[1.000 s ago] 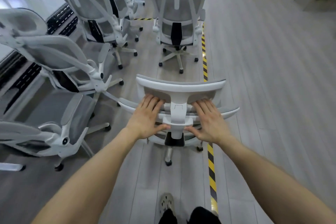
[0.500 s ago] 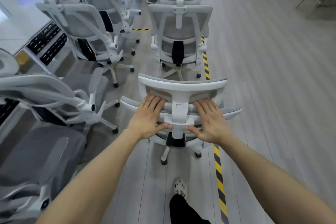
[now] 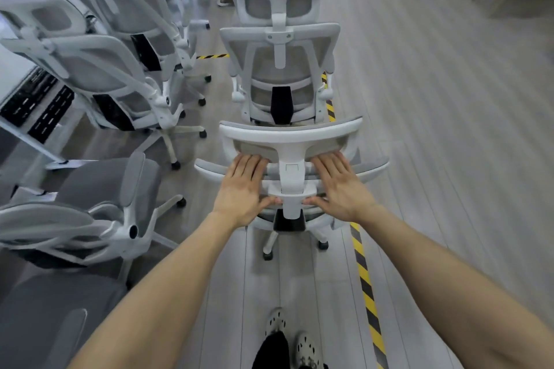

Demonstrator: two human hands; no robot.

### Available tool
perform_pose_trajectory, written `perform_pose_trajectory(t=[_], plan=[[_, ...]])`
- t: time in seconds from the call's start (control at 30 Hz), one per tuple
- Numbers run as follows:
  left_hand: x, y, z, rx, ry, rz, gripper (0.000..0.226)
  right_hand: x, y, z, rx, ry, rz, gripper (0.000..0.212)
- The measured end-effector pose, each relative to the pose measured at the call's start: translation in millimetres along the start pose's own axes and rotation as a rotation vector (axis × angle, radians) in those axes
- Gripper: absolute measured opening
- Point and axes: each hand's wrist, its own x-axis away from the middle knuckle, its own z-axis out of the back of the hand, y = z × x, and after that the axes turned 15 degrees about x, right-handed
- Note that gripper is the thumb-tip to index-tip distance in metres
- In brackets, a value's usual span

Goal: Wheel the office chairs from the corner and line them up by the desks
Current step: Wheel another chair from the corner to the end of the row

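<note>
I stand behind a white-framed grey mesh office chair [image 3: 287,136], seen from above its headrest. My left hand [image 3: 242,189] lies flat on the top of its backrest left of the headrest post, fingers straight, thumb against the post bracket. My right hand [image 3: 338,186] mirrors it on the right side. Directly in front stands another chair [image 3: 280,69] of the same kind, its back toward me and almost touching the one I push. More such chairs continue in a line beyond it.
Several matching chairs [image 3: 99,69] crowd the left side, one [image 3: 90,219] close to my left arm. A desk with black keyboards [image 3: 39,105] runs along the far left. Yellow-black floor tape [image 3: 364,278] runs under the chair's right side. Open floor lies to the right. A person's shoes [image 3: 224,0] show far ahead.
I have walked forward with the chair. The gap to the chair ahead has closed to almost nothing, and the chairs on the left have slid back past me. Both hands kept their hold.
</note>
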Motion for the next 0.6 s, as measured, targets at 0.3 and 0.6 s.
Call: perform_pose_trajectory(t=[0.3, 0.6], plan=[[-45.3, -17.9, -0.8, 0.000, 0.005, 0.008, 0.106, -42.4, 22.0, -7.3, -0.025, -0.051, -0.019, 0.108], [-43.5, -19.4, -0.6, 0.014, 0.098, -0.030, 0.105, -43.9, 22.5, -8.4, -0.054, -0.047, -0.005, 0.104]])
